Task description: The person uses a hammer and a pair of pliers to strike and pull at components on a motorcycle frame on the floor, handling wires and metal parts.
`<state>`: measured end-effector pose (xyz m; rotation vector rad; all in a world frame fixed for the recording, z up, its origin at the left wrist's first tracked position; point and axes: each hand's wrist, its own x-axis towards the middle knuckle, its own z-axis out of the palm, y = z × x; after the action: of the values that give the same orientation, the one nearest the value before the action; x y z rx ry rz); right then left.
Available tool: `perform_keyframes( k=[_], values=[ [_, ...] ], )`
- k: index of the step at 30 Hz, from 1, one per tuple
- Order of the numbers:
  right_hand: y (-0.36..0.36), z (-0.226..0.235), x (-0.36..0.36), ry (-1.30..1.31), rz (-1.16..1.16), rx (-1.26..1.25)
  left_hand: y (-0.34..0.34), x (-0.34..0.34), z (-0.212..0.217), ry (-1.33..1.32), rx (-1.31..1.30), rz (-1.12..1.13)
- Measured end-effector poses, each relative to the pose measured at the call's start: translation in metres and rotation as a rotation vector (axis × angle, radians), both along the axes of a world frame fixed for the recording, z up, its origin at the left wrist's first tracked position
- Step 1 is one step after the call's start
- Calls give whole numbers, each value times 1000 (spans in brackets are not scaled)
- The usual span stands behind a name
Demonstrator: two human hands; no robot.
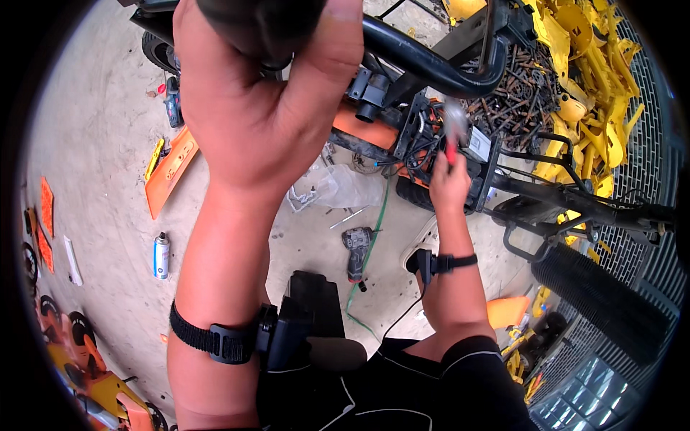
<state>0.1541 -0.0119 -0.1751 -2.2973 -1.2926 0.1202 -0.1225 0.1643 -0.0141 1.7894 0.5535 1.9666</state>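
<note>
Close at the top, my left hand (251, 122) is wrapped round the black grip (262, 25) of a handlebar. Its bent black tube (438, 68) runs to the right from there. My right hand (451, 183) is closed on a red-handled tool (451, 147), held upright over the scooter. The tool's metal head is smeared by motion, so its kind cannot be told. Below it lies the scooter's open body, with an orange panel (365, 128), a bundle of black cables (424, 140) and a wheel (415, 194).
A grey power drill (357, 251) lies by a green cord (374, 248) on the concrete floor. Left are a spray can (161, 255) and an orange panel piece (171, 172). Rusty bolts (517, 90) and yellow plastic parts (600, 93) are heaped at the upper right.
</note>
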Motion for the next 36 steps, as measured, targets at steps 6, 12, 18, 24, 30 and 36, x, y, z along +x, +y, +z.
perform_keyframes(
  k=[6,12,18,24,30,36],
  values=[
    [21,28,58,-64,-363,-168,2,-11,-13,219,-3,188],
    [-30,151,7,760,-314,127,-1,-6,-4,240,-110,281],
    [-77,183,-2,1138,-521,124,-14,16,12,116,-227,228],
    [-93,159,45,2092,-734,109,-44,23,29,438,-34,226],
    [-91,151,30,1889,-807,209,-89,72,18,527,-9,-118],
    [-81,152,37,2051,-704,322,-114,122,-8,542,-383,-329]
  ],
)
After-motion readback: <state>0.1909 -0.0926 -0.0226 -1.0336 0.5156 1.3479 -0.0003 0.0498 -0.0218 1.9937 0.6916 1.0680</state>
